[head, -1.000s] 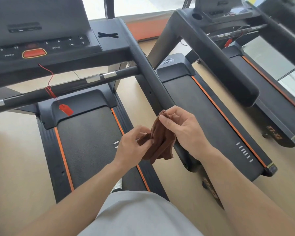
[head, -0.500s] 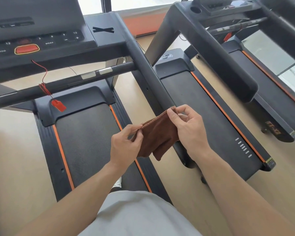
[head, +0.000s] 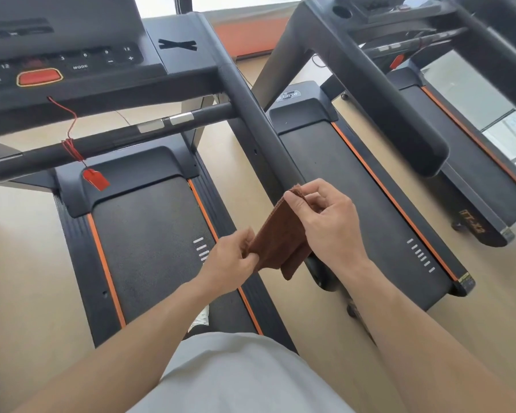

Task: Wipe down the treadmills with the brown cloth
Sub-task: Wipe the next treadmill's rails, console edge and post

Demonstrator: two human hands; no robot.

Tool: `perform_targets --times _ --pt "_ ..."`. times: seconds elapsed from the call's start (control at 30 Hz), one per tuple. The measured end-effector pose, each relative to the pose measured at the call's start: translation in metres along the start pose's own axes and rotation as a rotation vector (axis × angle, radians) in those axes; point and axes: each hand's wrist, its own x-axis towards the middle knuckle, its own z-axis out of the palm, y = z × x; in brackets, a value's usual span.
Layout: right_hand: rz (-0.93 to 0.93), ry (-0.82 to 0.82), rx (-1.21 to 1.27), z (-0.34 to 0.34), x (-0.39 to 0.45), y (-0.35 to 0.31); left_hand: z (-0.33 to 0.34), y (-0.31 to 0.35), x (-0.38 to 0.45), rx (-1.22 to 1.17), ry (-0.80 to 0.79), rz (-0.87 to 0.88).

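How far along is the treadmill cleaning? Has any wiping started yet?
Nothing shows as wiped yet. The brown cloth is held in the air, folded, between the left hand and right hand, touching no machine. It hangs beside the near treadmill's handrail. In hand: getting the cloth ready. Left: that treadmill and the next treadmill.

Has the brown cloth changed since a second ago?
Yes. The cloth, bunched a second ago, is now stretched flat between the left hand and right hand, at about the same spot beside the handrail.
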Motion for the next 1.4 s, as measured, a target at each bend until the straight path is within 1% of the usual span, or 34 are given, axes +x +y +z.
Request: perform_targets --times 0.03,0.1,0.2,0.27,0.33,0.4,0.47,0.57,0.63,0.7,0.8,0.83,0.9,0.93,0.97,1.0,1.03,1.07,1.1,1.13,1.17,1.23,1.27,1.33,1.4 --pt "-0.003 -0.003 0.001 0.0 -0.001 0.001 0.001 -0.001 0.0 0.012 -0.023 -0.004" --pt "0.002 0.012 -0.004 -0.001 -0.003 0.004 0.002 -0.004 0.002 0.012 -0.021 -0.021" --pt "0.053 0.062 -0.011 -0.006 -0.007 0.013 0.0 -0.009 0.009 0.031 0.005 -0.073" --pt "0.103 0.065 -0.025 -0.012 -0.011 0.022 -0.005 -0.011 0.014 0.036 0.049 -0.104" --pt "0.154 0.046 -0.038 -0.019 -0.019 0.033 -0.01 -0.011 0.018 0.099 0.1 -0.086" --pt "0.193 0.007 -0.032 -0.023 -0.029 0.042 -0.011 -0.01 0.022 0.221 0.118 -0.029" --pt "0.226 -0.05 -0.015 -0.027 -0.041 0.049 -0.005 -0.014 0.024 0.313 0.07 0.003" --pt "0.25 -0.087 -0.026 -0.041 -0.057 0.06 0.014 -0.024 0.02 0.379 -0.091 -0.077" --pt "0.267 -0.043 -0.076 -0.058 -0.063 0.065 0.029 -0.021 0.014 0.332 -0.165 -0.091" --pt "0.276 0.057 -0.118 -0.079 -0.059 0.065 0.042 -0.005 0.011 0.28 -0.156 0.0" --pt "0.214 0.214 -0.145 -0.107 -0.033 0.056 0.05 0.029 0.02 0.155 -0.032 0.091" --pt "0.171 0.248 -0.128 -0.112 -0.018 0.051 0.05 0.041 0.027 0.087 0.049 0.093" --pt "0.096 0.293 -0.098 -0.116 0.016 0.047 0.045 0.061 0.046 -0.038 0.271 0.06" --pt "0.068 0.288 -0.136 -0.114 0.032 0.048 0.043 0.067 0.056 -0.081 0.391 0.017" --pt "0.056 0.248 -0.219 -0.111 0.047 0.052 0.042 0.068 0.065 -0.117 0.491 -0.048" --pt "0.068 0.175 -0.304 -0.106 0.056 0.058 0.043 0.067 0.071 -0.159 0.555 -0.128" --pt "0.119 0.068 -0.36 -0.099 0.06 0.065 0.048 0.062 0.073 -0.203 0.568 -0.23" --pt "0.181 -0.071 -0.38 -0.087 0.057 0.074 0.057 0.057 0.07 -0.245 0.533 -0.336" --pt "0.243 -0.219 -0.371 -0.073 0.048 0.084 0.07 0.051 0.065 -0.273 0.46 -0.436" --pt "0.284 -0.327 -0.365 -0.057 0.035 0.096 0.083 0.046 0.059 -0.294 0.361 -0.51" --pt "0.289 -0.365 -0.393 -0.043 0.022 0.107 0.096 0.043 0.054 -0.317 0.254 -0.557" --pt "0.225 -0.283 -0.506 -0.023 0.005 0.125 0.117 0.043 0.054 -0.408 0.094 -0.592" --pt "0.202 -0.24 -0.541 -0.019 0.005 0.129 0.125 0.045 0.058 -0.474 0.062 -0.604" --pt "0.17 -0.243 -0.537 -0.019 0.012 0.133 0.136 0.046 0.069 -0.625 0.083 -0.622" --pt "0.126 -0.272 -0.532 -0.02 0.02 0.136 0.147 0.04 0.076 -0.693 0.144 -0.603"
